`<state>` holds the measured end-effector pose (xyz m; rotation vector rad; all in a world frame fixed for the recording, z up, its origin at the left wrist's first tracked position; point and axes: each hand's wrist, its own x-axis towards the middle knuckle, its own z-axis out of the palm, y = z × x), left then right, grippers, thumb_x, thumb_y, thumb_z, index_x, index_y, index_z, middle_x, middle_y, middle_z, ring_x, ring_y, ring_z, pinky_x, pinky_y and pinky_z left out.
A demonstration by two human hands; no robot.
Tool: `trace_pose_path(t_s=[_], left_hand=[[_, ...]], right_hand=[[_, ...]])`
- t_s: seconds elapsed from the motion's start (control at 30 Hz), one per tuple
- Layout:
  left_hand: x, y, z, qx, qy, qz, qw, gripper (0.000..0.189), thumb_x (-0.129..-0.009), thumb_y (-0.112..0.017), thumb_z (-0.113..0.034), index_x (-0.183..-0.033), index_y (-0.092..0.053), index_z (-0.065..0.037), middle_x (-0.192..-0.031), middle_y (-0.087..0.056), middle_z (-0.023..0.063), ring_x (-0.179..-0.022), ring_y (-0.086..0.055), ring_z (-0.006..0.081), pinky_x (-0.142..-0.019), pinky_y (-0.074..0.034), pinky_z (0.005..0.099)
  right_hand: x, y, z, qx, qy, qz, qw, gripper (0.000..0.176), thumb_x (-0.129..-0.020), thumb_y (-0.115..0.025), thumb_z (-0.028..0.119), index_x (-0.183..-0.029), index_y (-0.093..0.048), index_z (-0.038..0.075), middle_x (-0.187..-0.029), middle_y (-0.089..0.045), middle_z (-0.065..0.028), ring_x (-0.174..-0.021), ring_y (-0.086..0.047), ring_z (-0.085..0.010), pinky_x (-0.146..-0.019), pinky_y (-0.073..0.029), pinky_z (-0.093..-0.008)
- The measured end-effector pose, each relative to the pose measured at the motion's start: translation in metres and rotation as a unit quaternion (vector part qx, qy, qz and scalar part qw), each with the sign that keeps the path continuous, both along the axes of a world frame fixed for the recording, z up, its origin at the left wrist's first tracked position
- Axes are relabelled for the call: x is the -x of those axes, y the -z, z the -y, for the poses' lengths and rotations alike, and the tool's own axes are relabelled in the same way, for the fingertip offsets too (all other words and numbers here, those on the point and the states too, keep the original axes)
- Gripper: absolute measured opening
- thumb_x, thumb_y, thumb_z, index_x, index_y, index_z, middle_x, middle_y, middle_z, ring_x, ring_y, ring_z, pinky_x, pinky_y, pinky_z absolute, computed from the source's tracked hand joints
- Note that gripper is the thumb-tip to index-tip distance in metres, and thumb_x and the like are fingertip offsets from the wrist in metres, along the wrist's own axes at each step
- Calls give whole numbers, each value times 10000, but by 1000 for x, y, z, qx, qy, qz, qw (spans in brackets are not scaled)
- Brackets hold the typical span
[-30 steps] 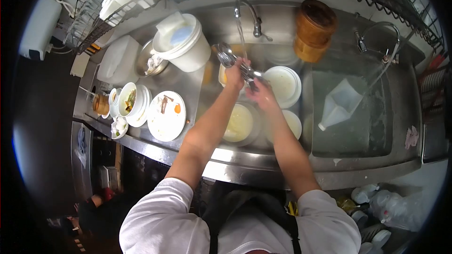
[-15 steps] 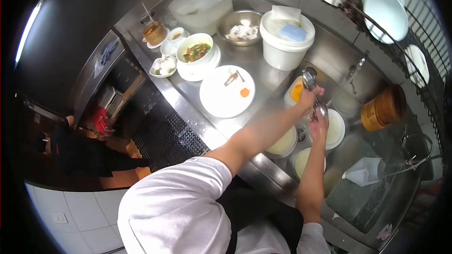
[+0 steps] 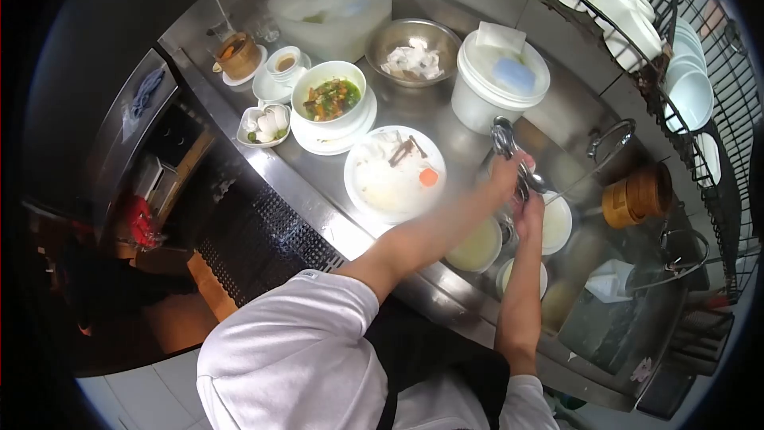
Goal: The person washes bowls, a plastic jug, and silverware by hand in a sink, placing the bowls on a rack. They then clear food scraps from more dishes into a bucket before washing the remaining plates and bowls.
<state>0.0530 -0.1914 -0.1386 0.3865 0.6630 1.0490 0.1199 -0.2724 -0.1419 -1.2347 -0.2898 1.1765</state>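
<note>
My left hand [image 3: 509,173] is closed around a bundle of metal spoons [image 3: 503,137] above the sink. Just below it, my right hand [image 3: 528,211] grips the other end of the bundle, where a spoon bowl [image 3: 535,182] shows; the exact split between the hands is hard to make out. Under my hands stand several round white tubs, including one with pale liquid [image 3: 476,247] and another [image 3: 556,223] to the right. My forearms partly hide them.
Left on the steel counter are a dirty plate [image 3: 374,183], a bowl of food scraps [image 3: 326,100] and a metal basin [image 3: 398,32]. A white bucket [image 3: 477,105] stands behind my hands. Bamboo steamers [image 3: 625,203] sit at right, below a wire rack [image 3: 649,95] of dishes.
The head view has shifted, so the counter and rack sit differently in frame. Both hands still hold the spoons, which have tilted toward the bucket.
</note>
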Motion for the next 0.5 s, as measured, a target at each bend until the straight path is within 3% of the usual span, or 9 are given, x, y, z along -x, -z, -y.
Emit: trace_pose_path(t_s=[0.03, 0.17, 0.3, 0.43, 0.5], left_hand=[[7, -4, -1, -16, -6, -5, 1000, 171, -938, -472, -129, -1016, -492, 22, -859, -611, 128, -817, -633, 227, -704, -542, 376], [39, -29, -8, -11, 6, 30, 999, 172, -939, -468, -126, -1006, -488, 31, -863, -608, 139, -806, -636, 240, -691, -543, 379], [84, -72, -28, -48, 6, 10, 999, 166, -939, -469, -127, -978, -498, 32, -861, -608, 148, -779, -638, 244, -674, -547, 380], [136, -112, -64, -95, -16, -15, 995, 186, -942, -452, -130, -926, -544, 31, -794, -630, 142, -745, -634, 231, -676, -546, 380], [154, -126, -87, -66, -59, 28, 996, 227, -958, -407, -131, -944, -547, 48, -831, -625, 151, -746, -628, 233, -684, -536, 369]], right_hand=[[3, -6, 6, -14, -24, -19, 999, 262, -901, -459, 142, -1135, -484, 26, -1033, -606, -76, -822, -613, -186, -664, -501, -320], [7, 5, 16, -108, -42, -135, 984, 179, -880, -552, 121, -1033, -553, 26, -885, -629, -54, -756, -608, -155, -642, -506, -293], [-9, 31, 32, -23, 63, -150, 986, 137, -872, -564, 71, -1004, -564, 36, -833, -621, -47, -719, -599, -146, -625, -513, -278], [-24, 62, 46, -8, 5, -142, 990, 136, -875, -570, 93, -1005, -571, 52, -827, -623, -38, -708, -598, -138, -596, -502, -270], [-15, 62, 39, -1, -15, -139, 990, 137, -875, -577, 113, -1001, -573, 61, -831, -626, -36, -706, -600, -136, -586, -494, -264]])
